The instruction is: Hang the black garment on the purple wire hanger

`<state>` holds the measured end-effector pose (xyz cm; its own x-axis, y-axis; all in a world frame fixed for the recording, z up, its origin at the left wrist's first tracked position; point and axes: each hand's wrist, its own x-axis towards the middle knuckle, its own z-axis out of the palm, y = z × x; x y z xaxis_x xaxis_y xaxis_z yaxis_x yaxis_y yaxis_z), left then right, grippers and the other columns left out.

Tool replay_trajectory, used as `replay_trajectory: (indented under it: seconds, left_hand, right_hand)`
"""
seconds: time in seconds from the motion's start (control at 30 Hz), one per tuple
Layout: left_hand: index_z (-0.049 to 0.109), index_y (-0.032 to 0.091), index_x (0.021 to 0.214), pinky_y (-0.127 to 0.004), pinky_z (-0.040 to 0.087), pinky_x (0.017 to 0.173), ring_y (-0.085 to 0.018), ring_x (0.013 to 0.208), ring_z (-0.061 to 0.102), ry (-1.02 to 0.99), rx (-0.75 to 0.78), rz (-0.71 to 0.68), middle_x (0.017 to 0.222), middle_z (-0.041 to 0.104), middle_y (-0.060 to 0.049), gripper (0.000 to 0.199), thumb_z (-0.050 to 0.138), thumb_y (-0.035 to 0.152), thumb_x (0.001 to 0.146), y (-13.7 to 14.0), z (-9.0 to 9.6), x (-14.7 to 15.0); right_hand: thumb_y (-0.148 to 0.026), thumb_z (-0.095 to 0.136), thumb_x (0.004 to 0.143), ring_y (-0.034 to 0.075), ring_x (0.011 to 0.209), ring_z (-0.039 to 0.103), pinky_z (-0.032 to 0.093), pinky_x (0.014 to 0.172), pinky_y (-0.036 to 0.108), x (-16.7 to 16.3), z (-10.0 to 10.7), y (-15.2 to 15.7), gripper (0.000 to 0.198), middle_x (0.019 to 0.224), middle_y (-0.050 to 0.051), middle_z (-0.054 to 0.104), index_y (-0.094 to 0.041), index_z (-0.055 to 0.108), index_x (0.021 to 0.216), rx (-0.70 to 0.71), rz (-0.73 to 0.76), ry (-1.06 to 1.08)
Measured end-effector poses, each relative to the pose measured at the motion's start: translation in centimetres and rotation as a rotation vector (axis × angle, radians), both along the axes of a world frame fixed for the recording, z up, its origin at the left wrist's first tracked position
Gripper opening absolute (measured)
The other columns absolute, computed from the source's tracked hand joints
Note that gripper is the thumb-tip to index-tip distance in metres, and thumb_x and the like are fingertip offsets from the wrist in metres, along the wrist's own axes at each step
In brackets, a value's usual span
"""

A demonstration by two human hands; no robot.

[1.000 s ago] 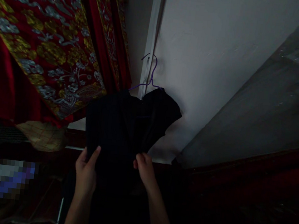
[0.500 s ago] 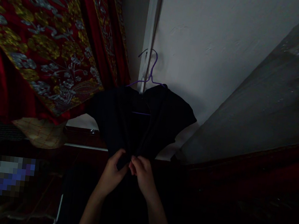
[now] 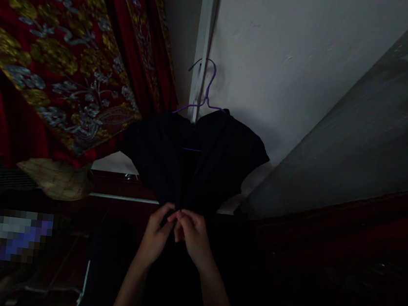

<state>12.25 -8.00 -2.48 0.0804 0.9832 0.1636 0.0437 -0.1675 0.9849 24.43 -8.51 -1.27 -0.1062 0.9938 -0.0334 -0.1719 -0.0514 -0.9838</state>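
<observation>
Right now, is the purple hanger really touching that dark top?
Touching. The head view shows the purple hanger with its arms running under the shoulders of the dark open-necked top, which hangs from it.

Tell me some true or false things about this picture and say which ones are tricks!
1. The dark garment hangs on a purple hanger. True.
2. Both hands are touching the hanger. False: the left hand and right hand are at the garment's front, below it.
3. The hands are far apart. False: their fingertips are close together.
4. The red cloth has gold and silver patterns. True.
5. The wall behind the hanger is bright yellow. False: it looks greyish white.
</observation>
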Motion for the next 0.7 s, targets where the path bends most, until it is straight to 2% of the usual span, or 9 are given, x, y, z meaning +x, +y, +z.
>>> replay_trajectory:
  seconds: [0.1, 0.23, 0.33, 0.43, 0.53, 0.7]
  left_hand:
    - [0.066, 0.019, 0.078, -0.027, 0.047, 0.072, -0.019, 0.077, 0.06, 0.016, 0.013, 0.041, 0.076, 0.061, -0.001, 0.016, 0.06, 0.032, 0.085, 0.0, 0.1, 0.1]
    - [0.062, 0.019, 0.072, -0.027, 0.046, 0.071, -0.019, 0.074, 0.058, 0.06, 0.051, 0.118, 0.072, 0.058, -0.001, 0.015, 0.058, 0.027, 0.084, 0.0, -0.2, 0.8]
    - [0.062, 0.02, 0.074, -0.03, 0.046, 0.073, -0.02, 0.077, 0.06, 0.109, 0.127, 0.198, 0.076, 0.061, -0.002, 0.016, 0.057, 0.027, 0.087, 0.2, -0.9, 1.5]
    - [0.067, 0.021, 0.083, -0.033, 0.047, 0.077, -0.023, 0.083, 0.063, 0.176, 0.219, 0.242, 0.082, 0.066, -0.005, 0.013, 0.058, 0.026, 0.09, 0.7, -2.1, 2.0]
    - [0.066, 0.021, 0.085, -0.036, 0.048, 0.081, -0.025, 0.087, 0.064, 0.251, 0.258, 0.272, 0.086, 0.068, -0.007, 0.013, 0.056, 0.024, 0.092, 1.4, -3.8, 2.2]
    - [0.065, 0.021, 0.087, -0.039, 0.048, 0.082, -0.026, 0.087, 0.065, 0.326, 0.262, 0.29, 0.087, 0.069, -0.008, 0.016, 0.054, 0.028, 0.097, 2.5, -6.0, 2.8]
  right_hand:
    - [-0.055, 0.057, 0.087, 0.009, 0.038, 0.04, 0.033, 0.043, 0.022, 0.1, 0.2, -0.1, 0.046, 0.042, -0.005, 0.048, -0.013, 0.077, 0.083, -0.02, 0.014, 0.011]
    - [-0.052, 0.056, 0.088, 0.008, 0.036, 0.038, 0.032, 0.042, 0.021, 0.2, 0.1, -0.2, 0.046, 0.041, -0.004, 0.048, -0.013, 0.08, 0.088, -0.023, 0.015, 0.041]
    - [-0.048, 0.056, 0.087, 0.007, 0.036, 0.036, 0.03, 0.042, 0.022, 0.0, 0.0, 0.0, 0.043, 0.039, -0.005, 0.047, -0.013, 0.08, 0.085, -0.027, -0.051, 0.082]
    - [-0.043, 0.058, 0.085, 0.007, 0.035, 0.033, 0.027, 0.041, 0.023, 0.0, 0.8, 1.0, 0.037, 0.038, -0.005, 0.045, -0.013, 0.079, 0.08, -0.021, -0.094, 0.132]
    - [-0.039, 0.059, 0.081, 0.006, 0.035, 0.028, 0.022, 0.041, 0.023, 0.4, 3.1, 3.5, 0.032, 0.037, -0.007, 0.04, -0.013, 0.078, 0.077, 0.034, -0.138, 0.205]
    - [-0.032, 0.061, 0.076, 0.005, 0.037, 0.021, 0.012, 0.041, 0.024, 1.2, 9.1, 9.5, 0.025, 0.036, -0.009, 0.034, -0.013, 0.076, 0.073, 0.162, -0.192, 0.289]
